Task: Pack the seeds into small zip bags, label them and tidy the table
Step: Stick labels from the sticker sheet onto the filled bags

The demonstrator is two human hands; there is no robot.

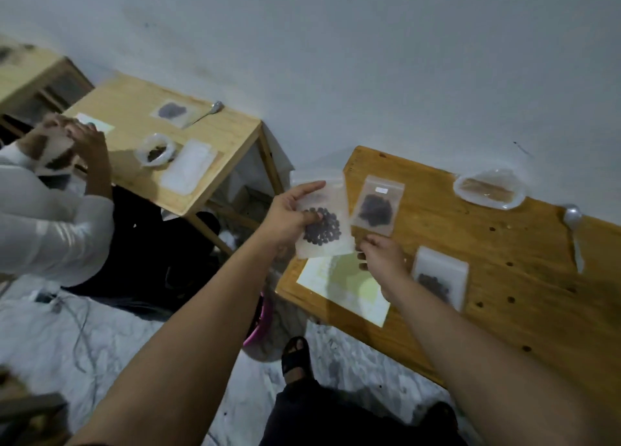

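Note:
My left hand (291, 215) holds a small clear zip bag (322, 223) with dark round seeds, thumb pressed on its front, above the left edge of my wooden table (497, 260). My right hand (381, 254) sits just right of the bag's lower corner with its fingers curled at the bag's edge; whether it pinches the bag I cannot tell. A labelled seed bag (378, 205) lies on the table behind. Another filled bag (438, 277) lies to the right. A pale sticker sheet (342, 287) lies under my hands.
A clear plastic bag (489, 187) and a metal spoon (574, 230) lie at the table's far side. To the left, another person in white (50, 223) handles a bag at a second table (208, 133) with bags and a spoon. A pink bin (260, 321) stands on the floor.

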